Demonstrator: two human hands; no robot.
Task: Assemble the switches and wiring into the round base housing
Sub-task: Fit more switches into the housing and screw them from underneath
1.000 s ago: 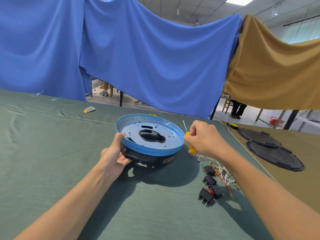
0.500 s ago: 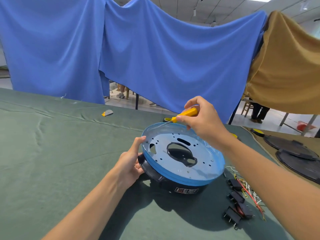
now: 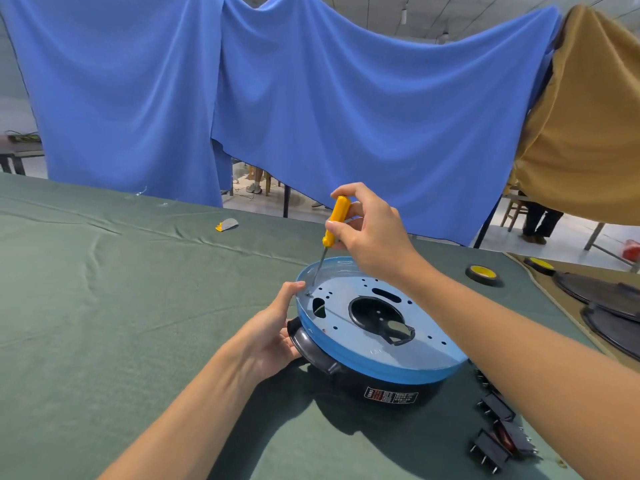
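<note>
On the green-clothed tabletop [image 3: 104, 306], just right of centre: round base housing [image 3: 426, 358], a black shell with a blue-filmed metal plate on top. The plate has a big cutout in the middle and small holes around it, and there's a label on the near side wall. Left hand [image 3: 273, 337] grips the housing's left edge, thumb up on the blue rim, fingers curled against the black side. Right hand [image 3: 374, 237] holds a yellow-handled screwdriver [image 3: 336, 220], near upright with a slight tilt, thumb and fingers pinching the handle. Its tip is down on the plate at the left edge, just beside the left thumb and next to a small oval opening. Can't tell if a screw sits under the tip. Switches [image 3: 498, 441], black with prongs showing, lie on the cloth right of the housing, apart from it and partly hidden by the right forearm. Tape roll [image 3: 483, 273], black with a yellow core, sits behind the housing to the right. Two black round lids [image 3: 602, 292] overlap at the far right, on tan cloth. Small grey-and-yellow part [image 3: 227, 224] lies alone, well behind and left of the housing. Blue curtain [image 3: 311, 98] hangs behind the tabletop, tan curtain [image 3: 588, 133] to its right.
</note>
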